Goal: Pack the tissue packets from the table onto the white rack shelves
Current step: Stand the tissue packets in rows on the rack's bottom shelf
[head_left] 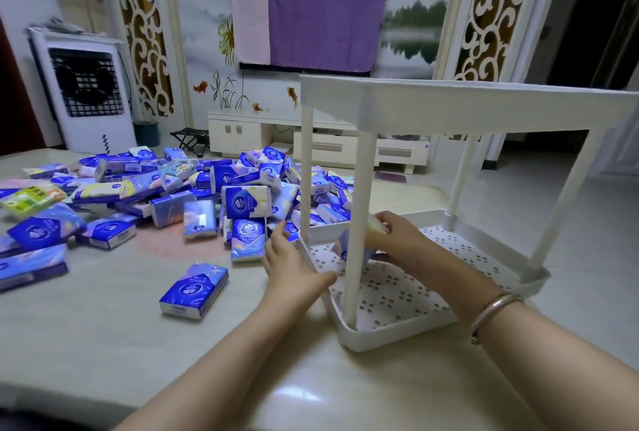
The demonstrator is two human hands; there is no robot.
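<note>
A white two-tier rack (pixel 408 334) stands on the table's right side, its lower shelf perforated. My right hand (pixel 394 237) is inside the lower tier and grips a blue tissue packet (pixel 344 244), partly hidden behind a white rack post (pixel 359 223). My left hand (pixel 290 261) rests against the lower shelf's left rim with fingers fairly straight. A big heap of blue tissue packets (pixel 193 188) covers the table behind and to the left. One single packet (pixel 195 290) lies apart, close to my left forearm.
The beige table (pixel 103 327) runs to its front edge at the bottom left. The rack's top shelf (pixel 466 102) overhangs the lower tier. Beyond are a white air cooler (pixel 86 92), a low TV cabinet (pixel 328 143) and a covered wall screen (pixel 311 22).
</note>
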